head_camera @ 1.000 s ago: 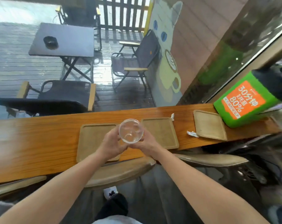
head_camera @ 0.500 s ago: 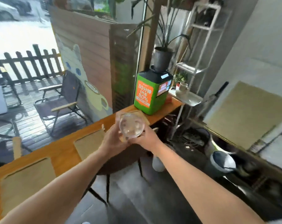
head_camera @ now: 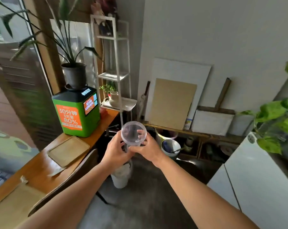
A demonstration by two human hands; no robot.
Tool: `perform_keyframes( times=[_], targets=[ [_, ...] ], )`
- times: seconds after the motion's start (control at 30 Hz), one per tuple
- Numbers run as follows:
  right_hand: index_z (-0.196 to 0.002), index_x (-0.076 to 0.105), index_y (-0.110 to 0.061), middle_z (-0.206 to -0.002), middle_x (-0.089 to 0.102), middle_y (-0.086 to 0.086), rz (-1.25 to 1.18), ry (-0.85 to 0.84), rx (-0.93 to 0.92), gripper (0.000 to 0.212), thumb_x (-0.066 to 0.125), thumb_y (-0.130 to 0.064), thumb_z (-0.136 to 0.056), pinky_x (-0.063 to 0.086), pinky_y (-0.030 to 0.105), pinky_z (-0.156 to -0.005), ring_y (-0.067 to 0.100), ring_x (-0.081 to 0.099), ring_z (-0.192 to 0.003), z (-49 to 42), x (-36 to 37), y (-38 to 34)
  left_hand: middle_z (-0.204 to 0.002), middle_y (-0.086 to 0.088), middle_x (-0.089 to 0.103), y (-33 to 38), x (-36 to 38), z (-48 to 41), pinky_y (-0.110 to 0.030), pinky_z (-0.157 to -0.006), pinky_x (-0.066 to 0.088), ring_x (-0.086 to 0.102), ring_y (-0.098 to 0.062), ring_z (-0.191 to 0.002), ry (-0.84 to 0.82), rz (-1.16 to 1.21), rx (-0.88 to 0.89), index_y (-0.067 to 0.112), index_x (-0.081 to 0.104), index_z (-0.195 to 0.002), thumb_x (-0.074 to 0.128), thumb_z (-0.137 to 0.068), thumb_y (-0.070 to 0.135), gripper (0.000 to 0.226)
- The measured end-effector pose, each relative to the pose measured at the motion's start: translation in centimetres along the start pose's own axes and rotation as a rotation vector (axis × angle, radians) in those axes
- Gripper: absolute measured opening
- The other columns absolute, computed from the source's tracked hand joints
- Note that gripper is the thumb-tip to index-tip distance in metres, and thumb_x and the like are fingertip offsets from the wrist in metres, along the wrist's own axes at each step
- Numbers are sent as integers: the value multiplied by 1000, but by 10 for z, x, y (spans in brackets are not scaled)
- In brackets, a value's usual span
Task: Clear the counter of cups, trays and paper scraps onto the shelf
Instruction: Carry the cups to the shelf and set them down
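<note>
Head view: left hand (head_camera: 114, 150) and right hand (head_camera: 148, 148) both grip a clear cup (head_camera: 133, 133), fingers curled round it. Left of the left hand lies a tray (head_camera: 68, 150) on the counter (head_camera: 41, 166); the shelf (head_camera: 112, 76) stands beyond.

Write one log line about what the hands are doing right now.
left hand: grips clear cup | right hand: grips clear cup | counter: tray, paper scrap on it | shelf: ahead, unreached

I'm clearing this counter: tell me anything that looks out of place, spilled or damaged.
A paper scrap lies loose on the counter by the tray; a smaller scrap lies beside the nearer tray. Nothing looks spilled or broken. The cup held by the left hand and right hand looks empty.
</note>
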State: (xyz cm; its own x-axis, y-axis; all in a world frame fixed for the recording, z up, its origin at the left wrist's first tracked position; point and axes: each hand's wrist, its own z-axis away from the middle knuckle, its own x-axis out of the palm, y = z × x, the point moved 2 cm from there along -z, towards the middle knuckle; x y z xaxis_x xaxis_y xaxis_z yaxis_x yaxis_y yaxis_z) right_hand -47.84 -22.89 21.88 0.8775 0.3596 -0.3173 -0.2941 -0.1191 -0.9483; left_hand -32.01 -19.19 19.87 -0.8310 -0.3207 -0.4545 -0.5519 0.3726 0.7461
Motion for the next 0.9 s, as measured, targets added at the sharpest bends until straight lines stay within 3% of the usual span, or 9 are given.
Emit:
perform_keyframes(
  times=[0.1,0.27,0.37,0.47,0.53,0.63,0.9],
  targets=[
    [-117,48,-52,-122,59,-17,15,50,10,74,86,-49,-54,54,30,-91,7,60,-112,-22,-7,4,-119,37,54,-12,10,-24,-5,-84,47,56,8,-114,-26,20,-7,62,41,-126,84,-67,37,78],
    [-124,46,-48,-126,57,-17,24,50,26,82,84,-54,-51,52,24,-85,6,60,-111,-80,-3,4,-123,39,53,-49,10,-70,-1,-82,45,54,10,-118,-56,103,-52,58,41,-129,86,-67,46,78],
    [-117,42,-56,-125,55,-19,33,56,53,76,83,-54,-52,51,22,-82,5,59,-110,-122,7,-3,-121,40,53,-71,-3,-104,-4,-84,46,54,10,-117,-65,110,-52,58,41,-127,86,-69,46,75],
    [-122,35,-56,-121,54,-22,54,60,69,78,84,-49,-60,49,17,-76,-1,58,-105,-168,18,-12,-119,39,50,-95,-18,-144,-13,-90,48,53,12,-113,-89,78,-63,56,39,-126,86,-71,44,74],
    [-123,28,-55,-115,50,-28,60,69,78,82,84,-44,-65,45,10,-67,-4,58,-100,-193,24,-12,-120,32,51,-111,-23,-165,-23,-95,49,53,6,-113,-105,67,-81,46,39,-131,87,-71,42,76],
    [-120,25,-56,-112,48,-30,62,86,122,81,84,-43,-67,45,11,-66,-4,58,-97,-226,32,-3,-126,19,55,-137,-23,-188,-32,-98,49,56,-8,-119,-117,71,-94,34,42,-138,87,-69,42,83],
    [-119,27,-59,-107,53,-27,32,161,208,84,85,-49,-59,50,11,-60,-3,60,-94,-287,6,26,-126,16,59,-172,12,-245,-26,-94,51,60,-7,-113,-213,135,-132,37,42,-133,90,-69,33,80]
  ],
)
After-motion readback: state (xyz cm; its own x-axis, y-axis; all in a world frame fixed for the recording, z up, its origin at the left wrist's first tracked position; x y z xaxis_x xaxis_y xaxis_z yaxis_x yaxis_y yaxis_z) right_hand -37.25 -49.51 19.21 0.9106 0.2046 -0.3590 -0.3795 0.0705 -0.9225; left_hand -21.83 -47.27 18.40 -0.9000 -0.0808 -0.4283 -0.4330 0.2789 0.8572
